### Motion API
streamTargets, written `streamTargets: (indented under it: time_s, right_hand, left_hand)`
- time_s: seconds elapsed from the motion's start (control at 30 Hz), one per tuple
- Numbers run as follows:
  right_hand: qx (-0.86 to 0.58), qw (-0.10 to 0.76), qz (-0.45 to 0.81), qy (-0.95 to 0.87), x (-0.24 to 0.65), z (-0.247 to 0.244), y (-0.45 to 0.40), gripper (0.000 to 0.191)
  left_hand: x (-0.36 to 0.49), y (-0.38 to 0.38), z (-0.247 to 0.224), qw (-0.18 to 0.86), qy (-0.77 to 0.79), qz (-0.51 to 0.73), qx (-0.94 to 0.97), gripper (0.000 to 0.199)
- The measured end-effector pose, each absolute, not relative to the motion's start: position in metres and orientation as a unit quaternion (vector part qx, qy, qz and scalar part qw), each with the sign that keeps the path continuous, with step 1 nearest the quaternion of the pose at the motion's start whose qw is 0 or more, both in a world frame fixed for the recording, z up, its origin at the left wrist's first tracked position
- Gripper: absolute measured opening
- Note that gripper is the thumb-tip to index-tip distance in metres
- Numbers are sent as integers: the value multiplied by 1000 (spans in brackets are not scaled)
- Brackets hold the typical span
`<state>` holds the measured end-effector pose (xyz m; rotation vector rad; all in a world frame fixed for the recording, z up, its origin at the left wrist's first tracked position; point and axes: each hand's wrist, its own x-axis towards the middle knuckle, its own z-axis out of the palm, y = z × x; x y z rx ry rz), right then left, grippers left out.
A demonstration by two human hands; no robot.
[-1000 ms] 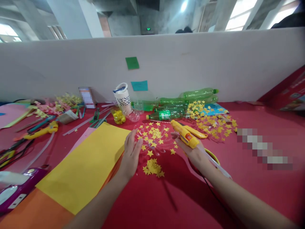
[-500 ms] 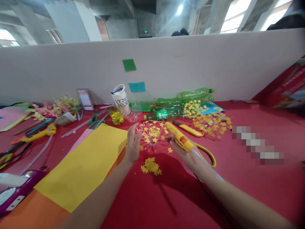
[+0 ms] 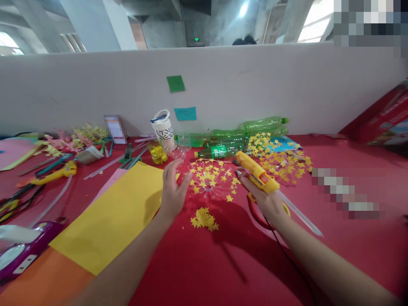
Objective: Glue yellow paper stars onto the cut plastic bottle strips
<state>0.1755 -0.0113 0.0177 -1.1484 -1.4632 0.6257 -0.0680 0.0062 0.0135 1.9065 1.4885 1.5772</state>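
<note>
My right hand (image 3: pixel 266 202) is wrapped round a yellow hot glue gun (image 3: pixel 256 171), its nozzle pointing up and to the left. A long clear glue stick (image 3: pixel 301 213) sticks out of the gun's back end. My left hand (image 3: pixel 174 191) is open, fingers spread and thumb apart, at the left edge of a clear plastic piece (image 3: pixel 208 188) with thin strips fanning out. Yellow paper stars lie over those strips. Whether the left fingertips touch the strips I cannot tell. Closer to me lies a small heap of yellow stars (image 3: pixel 204 218).
Green plastic bottles (image 3: pixel 228 148) lie along the white partition. Beside them is another star-covered spray (image 3: pixel 285 165). A white cup (image 3: pixel 162 131) stands at the back. Yellow paper (image 3: pixel 113 216), a second glue gun (image 3: pixel 55 173) and a purple device (image 3: pixel 30 250) are at left.
My right hand has moved right with the glue gun, away from the star-covered piece. My left hand has drawn slightly left, its thumb and fingers wider apart. The view has shifted a little.
</note>
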Motion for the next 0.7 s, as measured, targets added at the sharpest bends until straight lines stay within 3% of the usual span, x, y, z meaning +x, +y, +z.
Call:
streamTargets:
  time_s: [0.07, 0.13, 0.2, 0.33, 0.7]
  right_hand:
    - [-491, 562, 279, -605, 179, 24, -12, 17]
    - [-500, 567, 303, -581, 181, 28, -14, 17]
    - [-510, 571, 315, -561, 182, 31, -18, 19]
    - [-505, 574, 323, -558, 183, 31, -24, 20]
    - [-448, 580, 313, -604, 187, 8, -25, 29]
  left_hand:
    - [-72, -8, 24, 81, 503, 551, 661, 23]
    - [-74, -24, 31, 107, 487, 515, 697, 11]
    - [-72, -40, 34, 159, 447, 396, 786, 4]
    - [-61, -58, 21, 182, 357, 137, 906, 17]
    - [-34, -50, -5, 140, 455, 101, 874, 22]
